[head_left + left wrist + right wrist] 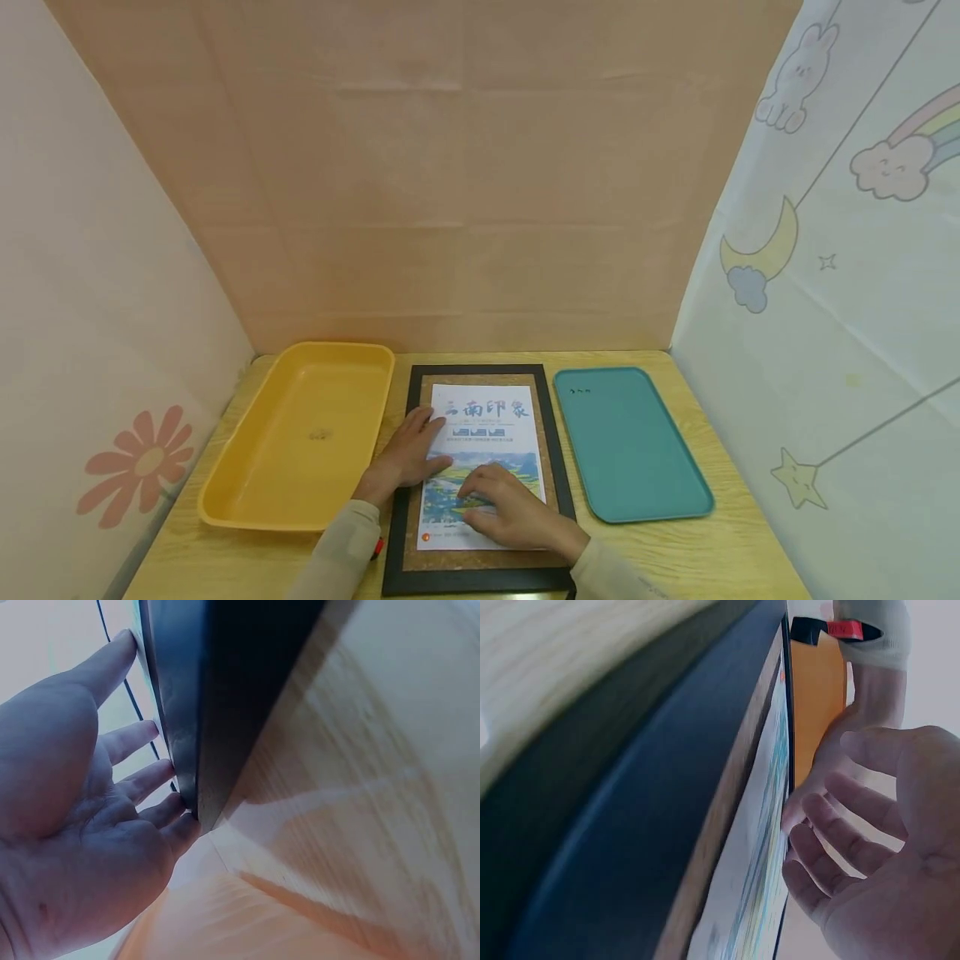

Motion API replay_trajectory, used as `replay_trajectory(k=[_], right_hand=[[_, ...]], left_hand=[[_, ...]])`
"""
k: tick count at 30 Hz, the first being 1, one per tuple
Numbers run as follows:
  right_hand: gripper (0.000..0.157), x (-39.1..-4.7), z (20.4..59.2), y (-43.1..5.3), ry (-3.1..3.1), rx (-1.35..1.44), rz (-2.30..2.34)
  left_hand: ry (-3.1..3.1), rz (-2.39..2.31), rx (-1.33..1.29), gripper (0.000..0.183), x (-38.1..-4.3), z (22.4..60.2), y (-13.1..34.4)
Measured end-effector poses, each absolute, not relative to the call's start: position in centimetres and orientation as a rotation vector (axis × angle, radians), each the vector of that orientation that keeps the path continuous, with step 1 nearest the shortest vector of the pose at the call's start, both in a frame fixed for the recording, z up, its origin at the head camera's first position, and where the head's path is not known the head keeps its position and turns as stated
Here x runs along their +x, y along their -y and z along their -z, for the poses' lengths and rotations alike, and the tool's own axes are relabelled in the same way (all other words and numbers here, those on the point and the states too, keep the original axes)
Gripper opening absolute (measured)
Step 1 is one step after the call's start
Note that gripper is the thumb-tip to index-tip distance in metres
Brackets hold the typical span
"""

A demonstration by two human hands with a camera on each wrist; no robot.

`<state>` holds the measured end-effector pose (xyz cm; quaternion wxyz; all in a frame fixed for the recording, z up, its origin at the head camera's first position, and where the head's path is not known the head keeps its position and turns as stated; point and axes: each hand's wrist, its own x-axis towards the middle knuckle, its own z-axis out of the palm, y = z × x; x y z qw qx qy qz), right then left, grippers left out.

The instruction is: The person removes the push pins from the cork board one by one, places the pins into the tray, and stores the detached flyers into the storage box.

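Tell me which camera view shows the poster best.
The head view: it shows the poster from above and nearly whole, with the left hand and right hand covering only parts. The right wrist view shows just a slanted strip of it; in the left wrist view, I cannot make it out.

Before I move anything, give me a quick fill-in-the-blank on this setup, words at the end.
1. The printed paper lies on a cork board with a ____ frame.
2. The hand nearer the yellow tray is the person's ____ one.
3. In the head view, the teal tray lies to the ____ of the cork board.

Missing words: black; left; right.
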<state>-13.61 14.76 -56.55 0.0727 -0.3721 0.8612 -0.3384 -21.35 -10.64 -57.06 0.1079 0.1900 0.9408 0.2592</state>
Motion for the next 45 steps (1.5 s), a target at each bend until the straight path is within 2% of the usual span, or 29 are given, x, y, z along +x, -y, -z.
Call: replay_trajectory(k=[18, 36, 45], right_hand=[[0.014, -11.7, 57.2, -9.4, -2.610, -1.158, 0.979], [0.005, -10.6, 58.4, -8.0, -2.800, -1.098, 0.851], [0.006, -10.6, 58.4, -7.7, -2.825, -1.063, 0.858]], left_hand=[[-2.821, -0.764, 0.582, 0.075, -21.1, 56.9, 10.8], [-2.834, -0.760, 0.594, 0.076, -21.2, 57.1, 10.7], [-2.838, -0.798, 0.611, 0.076, -21.1, 57.4, 10.9]])
